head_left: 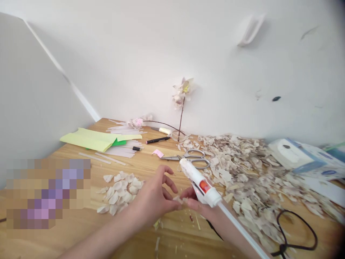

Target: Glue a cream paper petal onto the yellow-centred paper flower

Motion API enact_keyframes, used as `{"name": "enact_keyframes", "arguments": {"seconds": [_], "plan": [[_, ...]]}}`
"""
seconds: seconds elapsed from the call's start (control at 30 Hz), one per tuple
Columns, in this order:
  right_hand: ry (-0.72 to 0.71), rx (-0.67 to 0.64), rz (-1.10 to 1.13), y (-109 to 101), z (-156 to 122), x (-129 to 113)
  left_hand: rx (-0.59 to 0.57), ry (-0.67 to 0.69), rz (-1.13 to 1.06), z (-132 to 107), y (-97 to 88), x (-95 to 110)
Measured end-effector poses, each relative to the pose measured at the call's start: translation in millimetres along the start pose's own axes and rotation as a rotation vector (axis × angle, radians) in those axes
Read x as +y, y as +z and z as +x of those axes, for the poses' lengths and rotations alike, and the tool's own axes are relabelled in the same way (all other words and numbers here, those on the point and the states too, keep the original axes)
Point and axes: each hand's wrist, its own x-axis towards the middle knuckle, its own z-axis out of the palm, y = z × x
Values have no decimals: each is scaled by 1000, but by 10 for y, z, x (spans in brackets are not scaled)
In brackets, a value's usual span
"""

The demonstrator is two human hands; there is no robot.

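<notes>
Evidently the pinch is delicate: the left hand (pixel 159 190) seems to press a small pale petal (pixel 181 200) by its edge with the thumb, the other fingers curled loosely apart, while the right hand (pixel 208 212) meets the petal's other side with thumb and fingertip and also bears the glue gun (pixel 201 183), its handle largely hidden. Such a petal should be nearly weightless, thin, dry and apt to tear, so a light hold at the rim suits it; the glue gun is likely heavier and rigid, best held by the handle, away from the nozzle. Just beyond the left hand lies one small petal pile (pixel 121 190), overlapping too much for an exact count; to the right spreads one large petal heap (pixel 239 172), past counting. Farther out, singly: scissors (pixel 180 158), a pink scrap (pixel 157 153), a black pen (pixel 157 140), a yellow sheet (pixel 91 139) and a looped black cord (pixel 298 247). Two flower stems complete the count, one upright (pixel 181 117), one lying flat (pixel 161 123).
</notes>
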Motion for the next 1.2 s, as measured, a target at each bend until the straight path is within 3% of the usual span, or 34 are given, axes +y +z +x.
{"name": "enact_keyframes", "arguments": {"seconds": [0.3,0.63,0.83,0.97,1.2], "plan": [[96,52,49,91,33,6,-40,52,76,-27,30,-31],[15,290,7,90,26,30,-101,-133,-417,18,1,-59],[-36,366,51,103,21,74,-103,-197,-512,19,85,-72],[-48,344,84,74,16,47,-12,-177,-516,10,52,-27],[-71,87,-9,-277,-57,-108,112,-49,-425,-42,-257,98]]}}
